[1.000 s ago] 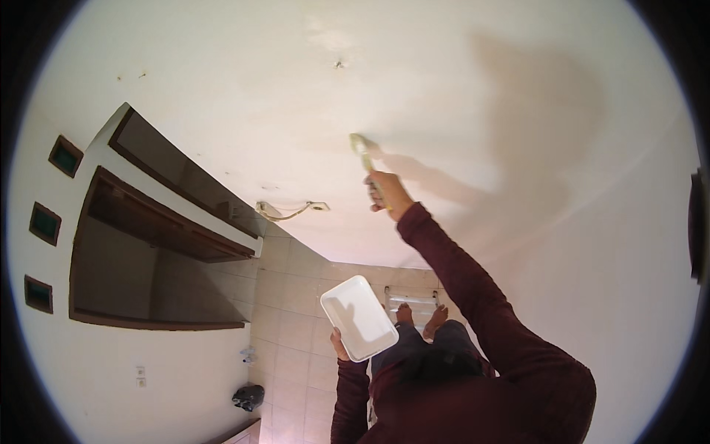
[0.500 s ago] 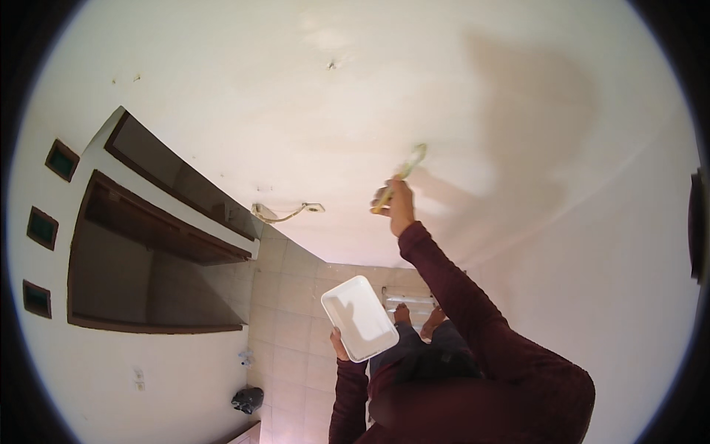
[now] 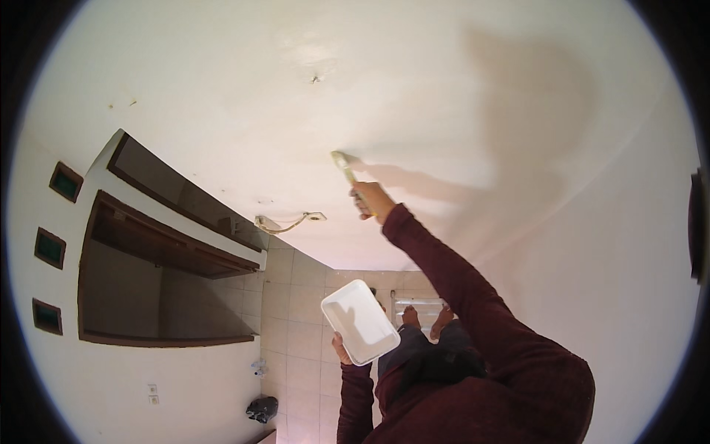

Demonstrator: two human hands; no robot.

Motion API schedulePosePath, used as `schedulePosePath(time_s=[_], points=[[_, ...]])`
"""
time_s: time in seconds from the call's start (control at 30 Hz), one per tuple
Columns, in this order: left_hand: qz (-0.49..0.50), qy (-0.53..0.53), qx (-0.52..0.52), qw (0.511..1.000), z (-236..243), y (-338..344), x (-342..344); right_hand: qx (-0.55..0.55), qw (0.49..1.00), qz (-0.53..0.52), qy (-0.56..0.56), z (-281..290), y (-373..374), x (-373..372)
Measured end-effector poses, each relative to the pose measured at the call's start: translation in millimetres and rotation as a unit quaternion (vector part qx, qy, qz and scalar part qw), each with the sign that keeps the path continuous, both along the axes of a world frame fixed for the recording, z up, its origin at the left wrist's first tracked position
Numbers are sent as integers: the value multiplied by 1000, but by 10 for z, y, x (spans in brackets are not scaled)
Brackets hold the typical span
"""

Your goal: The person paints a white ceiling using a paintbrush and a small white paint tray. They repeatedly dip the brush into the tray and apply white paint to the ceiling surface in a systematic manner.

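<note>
My right hand point(image 3: 370, 200) is raised at arm's length and grips the handle of a paintbrush point(image 3: 342, 164). The bristles touch the white ceiling point(image 3: 414, 89), and the brush tip points up and to the left. My left hand point(image 3: 341, 347) holds a white rectangular tray point(image 3: 360, 321) from below at chest height, tilted with its hollow side facing me. Both arms are in dark red sleeves point(image 3: 451, 281). My knees and bare feet point(image 3: 427, 318) show just past the tray.
A dark wood-framed opening and shelf point(image 3: 163, 274) sit in the left wall, beside small green square insets point(image 3: 50, 248). A loose cable and fitting point(image 3: 285, 221) hang at the ceiling edge. There is a tiled floor point(image 3: 296, 333) with a black bag point(image 3: 262, 408) and a white step point(image 3: 418, 303) under my feet.
My right hand has come down slightly and swung the brush from pointing up-right to pointing up-left across the ceiling. The tray in my left hand has stayed still.
</note>
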State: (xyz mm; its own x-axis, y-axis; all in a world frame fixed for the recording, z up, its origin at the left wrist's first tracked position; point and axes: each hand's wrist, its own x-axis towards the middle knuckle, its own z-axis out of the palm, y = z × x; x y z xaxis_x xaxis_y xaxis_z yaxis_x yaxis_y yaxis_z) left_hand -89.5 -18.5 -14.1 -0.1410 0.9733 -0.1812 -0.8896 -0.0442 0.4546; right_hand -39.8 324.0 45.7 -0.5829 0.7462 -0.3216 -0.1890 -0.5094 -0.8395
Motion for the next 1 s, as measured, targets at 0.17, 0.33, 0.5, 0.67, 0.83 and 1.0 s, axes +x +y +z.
schedulePosePath(time_s=[0.17,0.33,0.5,0.67,0.83,1.0], points=[[-10,-27,-12,999,-98,-51,5,32,992,-115,44,-68,-143,946],[0,-1,-25,1000,-257,-58,-10,-7,948,-317,16,-95,-638,1709],[-20,37,-43,998,-918,-99,-196,75,940,-298,-150,146,-1366,2450],[-39,8,-31,999,-873,45,-19,165,908,-264,-279,420,-1943,2898],[-73,-12,-22,997,-327,271,396,153,946,-218,-183,778,-2405,3128],[-100,-64,10,993,-199,353,615,294,901,-259,-184,1068,-2685,3178]])
